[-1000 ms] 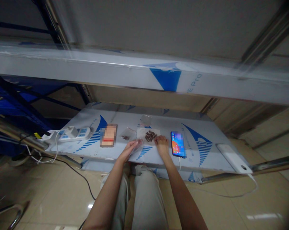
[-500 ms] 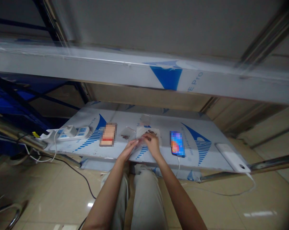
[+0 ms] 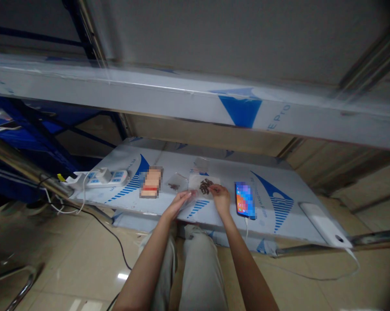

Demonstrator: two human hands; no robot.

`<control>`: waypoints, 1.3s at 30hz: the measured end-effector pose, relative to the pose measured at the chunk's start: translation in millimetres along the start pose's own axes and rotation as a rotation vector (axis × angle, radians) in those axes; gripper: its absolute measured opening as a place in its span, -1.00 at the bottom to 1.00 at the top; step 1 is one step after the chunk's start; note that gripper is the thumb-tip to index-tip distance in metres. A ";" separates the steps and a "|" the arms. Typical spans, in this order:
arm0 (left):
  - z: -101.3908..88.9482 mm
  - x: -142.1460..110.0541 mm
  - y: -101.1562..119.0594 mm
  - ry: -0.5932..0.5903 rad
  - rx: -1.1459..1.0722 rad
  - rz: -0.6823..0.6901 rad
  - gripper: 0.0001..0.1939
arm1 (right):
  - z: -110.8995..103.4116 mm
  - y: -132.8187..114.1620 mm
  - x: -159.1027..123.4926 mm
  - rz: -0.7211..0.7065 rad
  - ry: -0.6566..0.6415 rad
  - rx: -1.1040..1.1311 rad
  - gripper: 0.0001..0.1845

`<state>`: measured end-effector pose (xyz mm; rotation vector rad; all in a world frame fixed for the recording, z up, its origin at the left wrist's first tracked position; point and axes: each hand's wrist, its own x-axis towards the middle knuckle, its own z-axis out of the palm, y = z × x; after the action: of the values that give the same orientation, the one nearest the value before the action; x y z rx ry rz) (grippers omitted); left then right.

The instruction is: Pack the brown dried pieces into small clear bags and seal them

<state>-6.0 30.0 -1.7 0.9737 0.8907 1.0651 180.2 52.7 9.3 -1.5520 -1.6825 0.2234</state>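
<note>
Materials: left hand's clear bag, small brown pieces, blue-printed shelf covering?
Clear bag: probably thin, glossy plastic; transparent. Small brown pieces: dull, perhaps metal; too small to tell. Pale shelf covering: likely satin plastic film; lettering includes "PE".

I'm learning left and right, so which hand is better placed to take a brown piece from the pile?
Probably the right hand: it is right at the edge of the pile of small brown pieces. The left hand is farther away, holding a clear plastic bag.
</note>
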 end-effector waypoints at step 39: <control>-47.4 -43.8 6.9 0.221 0.341 0.161 -0.69 | 27.0 -61.3 -48.1 0.200 -0.453 0.648 -0.73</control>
<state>-62.6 -1.5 -5.3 1.2426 1.2192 1.1967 112.1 6.2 8.9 -1.2115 -1.5469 1.1749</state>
